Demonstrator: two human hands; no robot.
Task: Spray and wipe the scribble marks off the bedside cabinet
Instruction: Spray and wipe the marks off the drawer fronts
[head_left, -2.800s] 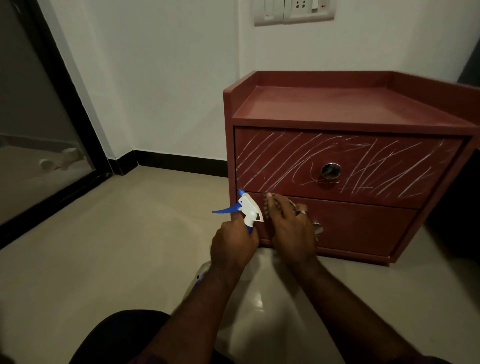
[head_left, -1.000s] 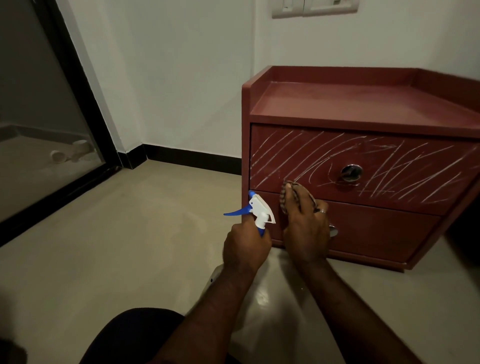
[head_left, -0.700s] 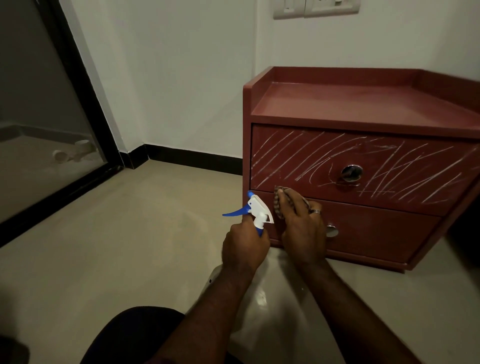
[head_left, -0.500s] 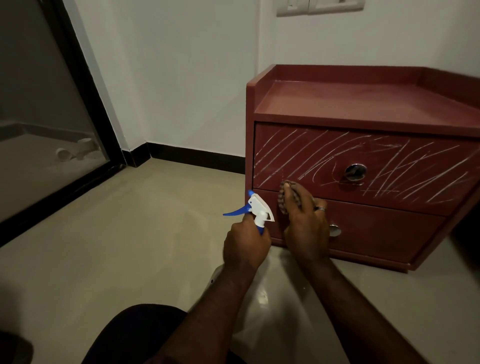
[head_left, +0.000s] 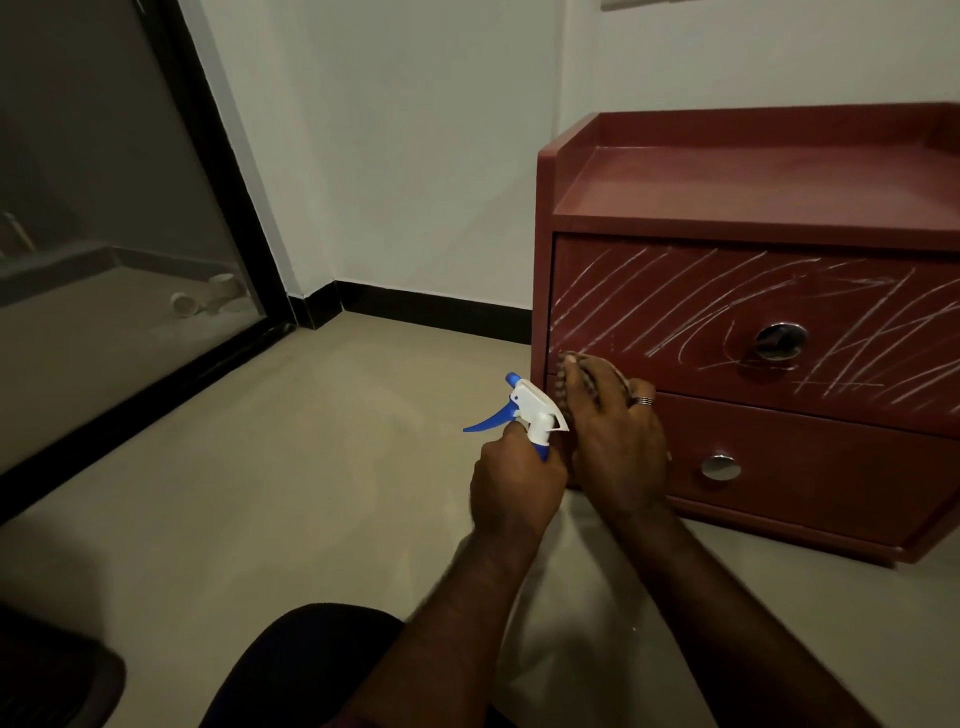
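The red bedside cabinet stands on the floor at the right. White scribble marks cover its upper drawer front. My right hand presses a patterned cloth flat against the lower left corner of that drawer. My left hand grips the neck of a spray bottle with a white and blue trigger head, just left of the cabinet's corner. The bottle's body is hidden behind my hand and arm.
Each drawer has a round metal knob: upper knob, lower knob. A glass door with a black frame stands at the left. Beige floor tiles stretch between the door and the cabinet. My knee is at the bottom.
My right hand has slid the cloth left along the bottom of the upper drawer to its left corner. The left hand keeps the spray bottle in the same place. The view has shifted left.
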